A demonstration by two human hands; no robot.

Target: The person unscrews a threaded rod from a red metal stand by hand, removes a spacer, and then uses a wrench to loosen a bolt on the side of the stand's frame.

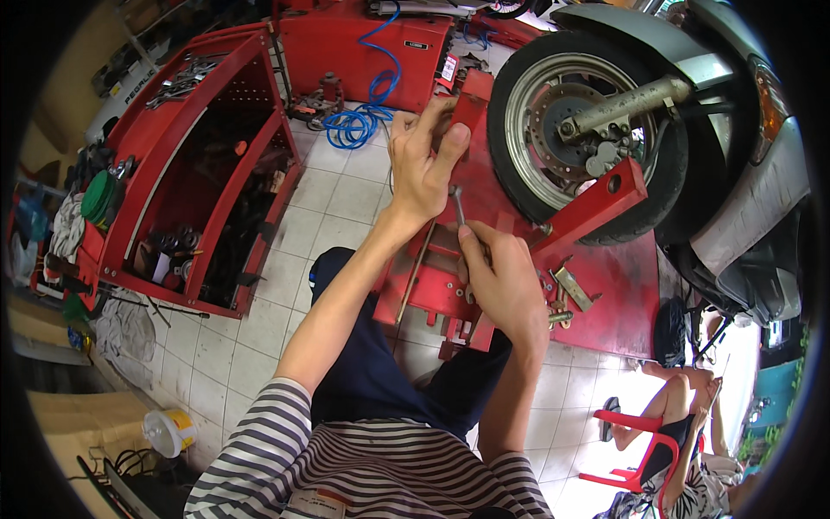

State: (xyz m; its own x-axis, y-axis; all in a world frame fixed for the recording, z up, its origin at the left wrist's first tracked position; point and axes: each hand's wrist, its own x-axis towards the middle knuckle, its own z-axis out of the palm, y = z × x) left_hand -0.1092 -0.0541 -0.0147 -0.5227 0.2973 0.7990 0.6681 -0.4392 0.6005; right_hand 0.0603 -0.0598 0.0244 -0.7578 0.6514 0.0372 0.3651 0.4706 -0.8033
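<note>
My left hand (425, 169) is closed about the near side of a red steel arm (472, 102), its thumb lying against the metal. In my right hand (503, 275) is a metal wrench (458, 202), gripped between thumb and fingers with its head pointing up and away. That hand is over the red clamp frame (432, 290) at the end of a red platform (618, 294). A second red arm (592, 208), with a round hole near its end, slants beside a motorbike wheel (566, 130). Brass-coloured hardware (571, 290) lies on the platform just right of my right hand.
To the left stands a red tool cart (194, 164) with wrenches on top and parts on its shelves. A blue air hose (350, 128) coils on the tiled floor (320, 195). A white bucket (169, 432) is at lower left. Another person sits on a red chair (635, 437) at lower right.
</note>
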